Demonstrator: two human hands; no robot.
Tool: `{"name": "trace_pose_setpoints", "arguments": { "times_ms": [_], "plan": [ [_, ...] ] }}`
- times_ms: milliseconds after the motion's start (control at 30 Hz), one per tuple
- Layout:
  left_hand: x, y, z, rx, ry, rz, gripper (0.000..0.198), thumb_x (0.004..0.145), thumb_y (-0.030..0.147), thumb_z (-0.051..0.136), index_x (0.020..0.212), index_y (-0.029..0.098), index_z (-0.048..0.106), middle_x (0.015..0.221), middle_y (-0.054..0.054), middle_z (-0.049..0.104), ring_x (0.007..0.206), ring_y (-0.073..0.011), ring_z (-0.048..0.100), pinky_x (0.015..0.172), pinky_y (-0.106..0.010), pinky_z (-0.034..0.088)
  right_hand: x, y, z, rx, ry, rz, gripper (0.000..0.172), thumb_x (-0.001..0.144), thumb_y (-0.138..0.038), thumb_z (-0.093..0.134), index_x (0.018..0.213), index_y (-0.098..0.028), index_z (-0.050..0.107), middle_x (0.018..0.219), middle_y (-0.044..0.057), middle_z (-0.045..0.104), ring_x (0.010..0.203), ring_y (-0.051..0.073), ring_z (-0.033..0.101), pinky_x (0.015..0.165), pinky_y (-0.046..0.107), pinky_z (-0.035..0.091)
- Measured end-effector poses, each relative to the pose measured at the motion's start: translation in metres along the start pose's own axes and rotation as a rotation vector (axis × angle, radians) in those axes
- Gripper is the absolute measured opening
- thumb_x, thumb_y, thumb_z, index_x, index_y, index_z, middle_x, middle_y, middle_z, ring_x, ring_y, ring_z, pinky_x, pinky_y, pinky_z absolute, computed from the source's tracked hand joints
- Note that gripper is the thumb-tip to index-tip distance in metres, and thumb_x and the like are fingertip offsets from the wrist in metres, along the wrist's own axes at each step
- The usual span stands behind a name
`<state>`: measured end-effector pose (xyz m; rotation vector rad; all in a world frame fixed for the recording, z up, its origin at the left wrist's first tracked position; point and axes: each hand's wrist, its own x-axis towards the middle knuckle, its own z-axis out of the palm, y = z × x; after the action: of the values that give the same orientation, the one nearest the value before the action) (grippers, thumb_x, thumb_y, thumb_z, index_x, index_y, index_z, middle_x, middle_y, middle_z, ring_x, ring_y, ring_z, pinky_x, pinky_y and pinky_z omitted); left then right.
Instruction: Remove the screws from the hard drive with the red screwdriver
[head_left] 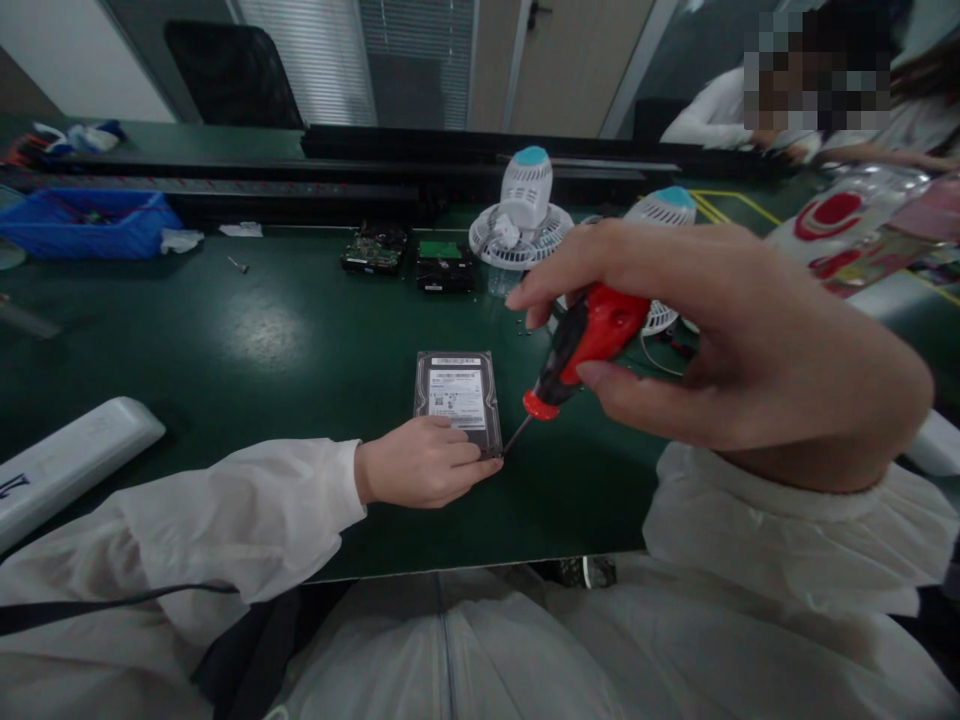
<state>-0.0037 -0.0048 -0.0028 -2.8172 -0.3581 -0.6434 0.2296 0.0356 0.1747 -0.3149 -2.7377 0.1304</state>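
Observation:
A hard drive (457, 385) with a white label lies flat on the green table in front of me. Across its near end rests my left hand (427, 462), fingers curled on the drive and one fingertip at the near right corner. My right hand (720, 330) grips a red and black screwdriver (600, 325) by its handle, thumb below and fingers above. The screwdriver slants down to the left, its thin shaft ending at that same corner beside my left fingertip. Any screw at the tip is too small to make out.
Two more drives (444, 268) lie farther back. White fans (525, 205) stand behind my right hand, near a large plastic bottle (832, 225). A blue bin (90, 222) is at left, a white case (75, 460) nearer. A person in white sleeves (709, 110) sits across the table.

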Motion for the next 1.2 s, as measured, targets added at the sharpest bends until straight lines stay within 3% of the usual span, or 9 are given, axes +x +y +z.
{"name": "trace_pose_setpoints", "arguments": {
  "times_ms": [133,367,533,633,733,833,967,1100,1200],
  "plan": [
    [-0.0006,-0.0002,0.0001,-0.001,0.009,0.0,0.025,0.098,0.018,0.05,0.111,0.011,0.069,0.071,-0.001,0.07,0.062,-0.0142,0.066,0.056,-0.032,0.048,0.0006,0.0008,0.0014,-0.065,0.033,0.037,0.025,0.096,-0.033,0.058,0.116,-0.017,0.057,0.106,0.006,0.07,0.088,0.016,0.067,0.071,0.031,0.047],
    [-0.0006,-0.0002,0.0003,-0.003,-0.001,0.004,0.025,0.096,0.017,0.051,0.112,0.011,0.069,0.071,-0.001,0.069,0.061,-0.0135,0.065,0.054,-0.031,0.046,-0.001,0.0,-0.0022,0.005,-0.01,-0.018,0.031,0.088,-0.019,0.057,0.12,-0.016,0.056,0.111,0.006,0.069,0.091,0.014,0.065,0.076,0.028,0.051],
    [-0.0002,-0.0002,-0.0001,-0.008,0.027,0.002,0.025,0.096,0.016,0.05,0.11,0.01,0.07,0.071,-0.001,0.07,0.061,-0.0141,0.065,0.055,-0.032,0.047,0.0,-0.0007,0.0013,-0.084,0.043,0.047,0.025,0.097,-0.036,0.059,0.115,-0.018,0.057,0.106,0.005,0.069,0.087,0.015,0.065,0.072,0.031,0.049],
    [-0.0002,0.0,0.0,-0.003,0.014,-0.004,0.025,0.097,0.018,0.05,0.111,0.011,0.07,0.072,-0.001,0.07,0.062,-0.0139,0.066,0.056,-0.031,0.048,0.0005,-0.0002,0.0031,-0.081,0.049,0.084,0.02,0.095,-0.029,0.061,0.113,-0.02,0.057,0.102,0.003,0.07,0.086,0.015,0.065,0.071,0.03,0.048],
    [-0.0005,0.0001,0.0005,-0.002,0.004,-0.005,0.025,0.097,0.018,0.05,0.111,0.012,0.069,0.071,-0.001,0.07,0.061,-0.0135,0.065,0.054,-0.031,0.046,0.0007,-0.0001,0.0016,-0.051,0.031,0.065,0.029,0.091,-0.023,0.061,0.119,-0.022,0.054,0.112,0.004,0.067,0.094,0.016,0.064,0.078,0.031,0.05],
    [-0.0008,0.0,0.0006,-0.005,0.012,-0.003,0.024,0.096,0.017,0.051,0.111,0.011,0.069,0.07,0.0,0.068,0.06,-0.0142,0.065,0.053,-0.032,0.046,0.0011,-0.0013,-0.0003,-0.074,0.03,0.056,0.028,0.093,-0.031,0.061,0.118,-0.022,0.055,0.114,0.003,0.066,0.09,0.016,0.064,0.074,0.032,0.048],
    [-0.0003,-0.0002,-0.0003,-0.017,0.025,0.001,0.024,0.097,0.016,0.051,0.111,0.01,0.07,0.072,-0.001,0.07,0.062,-0.0147,0.066,0.055,-0.032,0.048,0.0012,-0.0038,-0.0005,-0.129,0.087,0.064,0.027,0.096,-0.042,0.062,0.105,-0.017,0.062,0.099,0.004,0.07,0.081,0.015,0.065,0.065,0.033,0.044],
    [0.0004,0.0,-0.0009,-0.015,0.034,0.004,0.025,0.097,0.016,0.049,0.109,0.01,0.07,0.071,-0.001,0.07,0.06,-0.0147,0.065,0.054,-0.032,0.048,-0.0002,-0.0039,-0.0018,-0.121,0.101,0.041,0.018,0.094,-0.025,0.062,0.106,-0.012,0.064,0.098,0.004,0.071,0.079,0.012,0.065,0.067,0.029,0.045],
    [0.0001,-0.0001,-0.0013,-0.005,0.017,0.003,0.025,0.098,0.017,0.049,0.11,0.01,0.07,0.07,-0.001,0.069,0.06,-0.0144,0.065,0.054,-0.031,0.048,-0.0006,-0.0027,-0.0036,-0.032,0.035,0.005,0.028,0.086,-0.015,0.058,0.112,-0.008,0.06,0.1,0.006,0.066,0.079,0.011,0.059,0.069,0.027,0.045]
  ]
}}
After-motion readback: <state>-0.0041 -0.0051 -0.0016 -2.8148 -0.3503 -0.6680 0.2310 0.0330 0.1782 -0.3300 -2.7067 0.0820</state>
